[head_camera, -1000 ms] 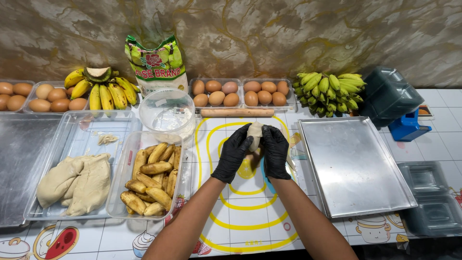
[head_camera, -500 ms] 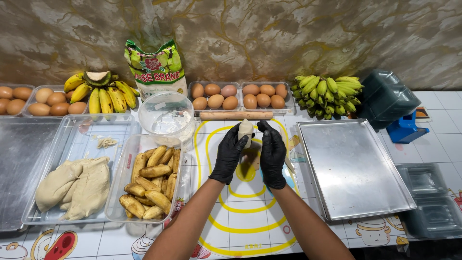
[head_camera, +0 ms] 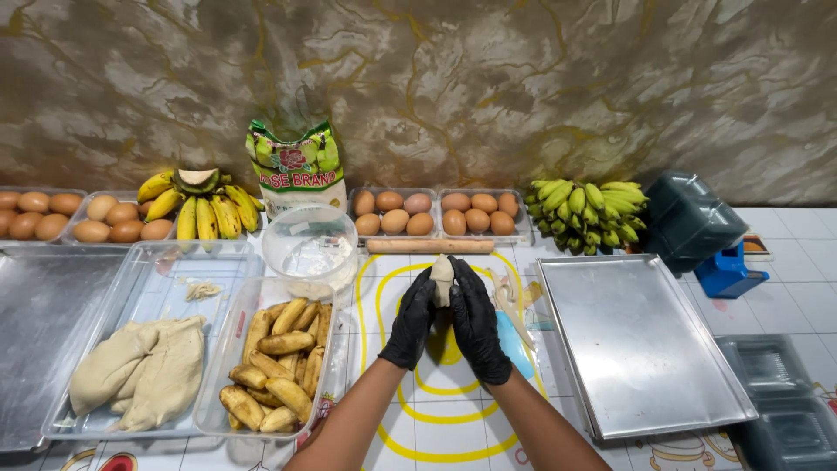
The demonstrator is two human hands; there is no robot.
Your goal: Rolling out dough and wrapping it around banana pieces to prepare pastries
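Note:
Both my hands wear black gloves and press together around a pale dough-wrapped piece (head_camera: pixel 443 277), whose tip sticks up between the fingertips. My left hand (head_camera: pixel 410 321) cups it from the left, my right hand (head_camera: pixel 476 323) from the right. They hover above a white mat with yellow rings (head_camera: pixel 410 410). Just left of my left forearm stands a clear tub of peeled bananas (head_camera: pixel 277 362). Further left, a clear tray holds flattened dough sheets (head_camera: pixel 139 371).
An empty metal tray (head_camera: pixel 641 340) lies to the right. A clear bowl (head_camera: pixel 309 244) and wooden rolling pin (head_camera: pixel 430 247) sit behind the mat. Egg cartons (head_camera: pixel 436 214), yellow bananas (head_camera: pixel 200 209), green bananas (head_camera: pixel 588 209), a flour bag (head_camera: pixel 295 166) line the wall.
My hands have closed tighter around the dough piece and turned more upright, so less of it shows. Nothing else on the table has moved.

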